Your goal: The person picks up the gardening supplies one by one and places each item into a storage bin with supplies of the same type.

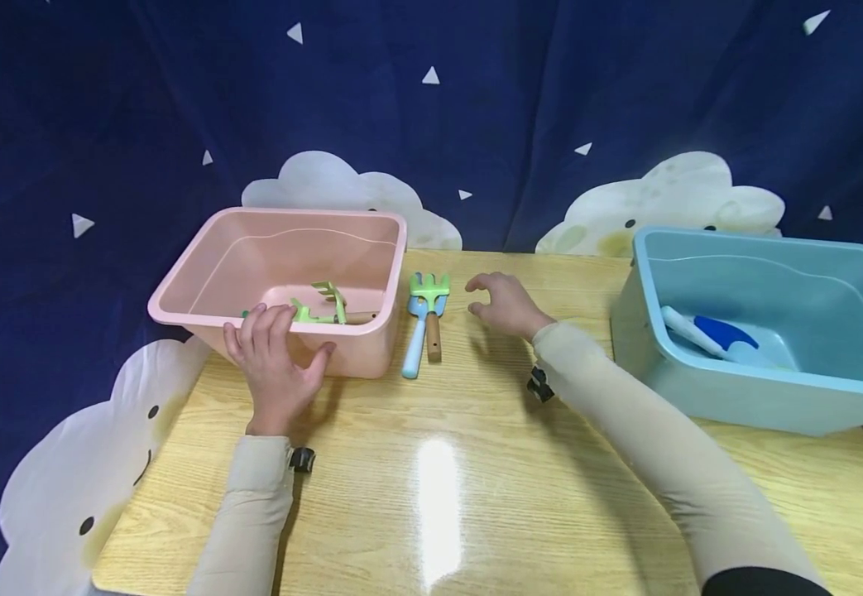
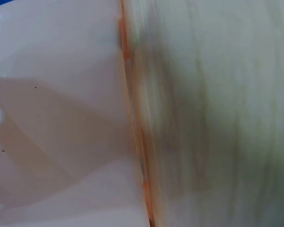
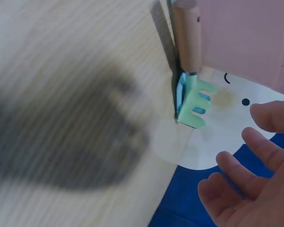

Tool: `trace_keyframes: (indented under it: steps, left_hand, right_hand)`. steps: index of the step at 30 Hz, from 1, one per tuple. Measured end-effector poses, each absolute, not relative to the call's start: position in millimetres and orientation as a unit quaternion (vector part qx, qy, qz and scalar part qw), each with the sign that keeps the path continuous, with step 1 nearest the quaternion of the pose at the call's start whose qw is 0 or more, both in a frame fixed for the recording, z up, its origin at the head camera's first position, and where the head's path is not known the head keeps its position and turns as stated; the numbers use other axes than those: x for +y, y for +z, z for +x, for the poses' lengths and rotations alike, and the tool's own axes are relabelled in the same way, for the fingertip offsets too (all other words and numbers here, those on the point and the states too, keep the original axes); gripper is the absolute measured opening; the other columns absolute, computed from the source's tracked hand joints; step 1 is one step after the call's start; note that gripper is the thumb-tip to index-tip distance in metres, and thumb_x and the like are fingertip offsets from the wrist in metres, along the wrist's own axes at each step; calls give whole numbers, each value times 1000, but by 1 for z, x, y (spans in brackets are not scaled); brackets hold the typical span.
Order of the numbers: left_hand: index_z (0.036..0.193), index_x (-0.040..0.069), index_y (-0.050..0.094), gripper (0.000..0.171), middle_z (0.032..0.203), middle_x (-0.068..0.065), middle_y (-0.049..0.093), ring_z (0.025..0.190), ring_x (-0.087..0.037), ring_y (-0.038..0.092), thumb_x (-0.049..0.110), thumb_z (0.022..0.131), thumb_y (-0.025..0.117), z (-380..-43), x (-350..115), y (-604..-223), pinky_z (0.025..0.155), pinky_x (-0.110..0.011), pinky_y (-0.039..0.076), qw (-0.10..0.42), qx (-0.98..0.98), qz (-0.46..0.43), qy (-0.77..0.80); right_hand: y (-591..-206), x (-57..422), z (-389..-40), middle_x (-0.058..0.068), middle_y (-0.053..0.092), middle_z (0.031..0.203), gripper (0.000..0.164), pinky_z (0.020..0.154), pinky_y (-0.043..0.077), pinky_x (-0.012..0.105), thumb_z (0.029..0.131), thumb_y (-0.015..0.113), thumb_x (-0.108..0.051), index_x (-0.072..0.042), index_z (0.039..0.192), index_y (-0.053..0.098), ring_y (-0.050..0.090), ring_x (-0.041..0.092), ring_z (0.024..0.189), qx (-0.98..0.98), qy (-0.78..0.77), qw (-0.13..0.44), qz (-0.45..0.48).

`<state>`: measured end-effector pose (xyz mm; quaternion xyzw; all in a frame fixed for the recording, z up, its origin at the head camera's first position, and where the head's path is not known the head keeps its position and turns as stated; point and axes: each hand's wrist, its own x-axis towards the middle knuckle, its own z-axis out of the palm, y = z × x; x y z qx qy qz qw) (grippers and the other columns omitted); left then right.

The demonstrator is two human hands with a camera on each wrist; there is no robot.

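Note:
My left hand [image 1: 275, 356] holds the near rim of a pink bin [image 1: 293, 219], fingers over the rim and thumb on the outer wall. Inside the bin lie green toy garden tools [image 1: 333, 302], partly hidden by the rim. Right of it, on the table, a green hand fork [image 1: 431, 290] with a brown handle lies over a light-blue hand tool [image 1: 414, 348], whose head is partly covered. My right hand [image 1: 504, 305] hovers just to their right, fingers loosely bent and nothing held. In the right wrist view, the green fork [image 3: 195, 106] is apart from the fingers.
At the right stands a blue bin [image 1: 721, 389] holding a white-handled tool [image 1: 692, 331] and a dark blue piece [image 1: 725, 333]. The wooden table [image 1: 371, 497] ends at the back against a dark blue curtain [image 1: 476, 124] with cloud prints.

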<state>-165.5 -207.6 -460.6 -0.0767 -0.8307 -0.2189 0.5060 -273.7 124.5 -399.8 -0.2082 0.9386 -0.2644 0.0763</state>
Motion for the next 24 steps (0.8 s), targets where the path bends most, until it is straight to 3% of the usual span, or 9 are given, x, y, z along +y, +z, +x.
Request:
trace_keyframes:
  steps: [4, 18, 24]
  left_hand:
    - [124, 3, 57, 65, 124, -14, 59, 129, -34, 43, 42, 74, 72, -166, -208, -460, 117, -63, 8, 506, -831, -76, -219]
    - [123, 3, 58, 64, 124, -15, 59, 129, -34, 43, 42, 74, 72, -166, -206, -460, 117, -63, 9, 506, -830, -80, -222]
    - [124, 3, 57, 64, 125, -15, 58, 130, -33, 42, 42, 74, 72, -165, -207, -459, 117, -64, 8, 501, -833, -78, -223]
  right_hand:
    - [-407, 124, -270, 20, 60, 136, 39, 115, 35, 52, 94, 59, -15, -1, 131, 59, 51, 38, 131, 936, -274, 90, -201]
    - [-433, 104, -259, 20, 61, 133, 39, 105, 47, 47, 97, 55, -18, -2, 133, 56, 58, 35, 126, 929, -277, 152, -193]
    - [-444, 90, -253, 17, 66, 125, 44, 96, 52, 43, 99, 53, -24, -2, 138, 50, 64, 29, 113, 929, -281, 170, -174]
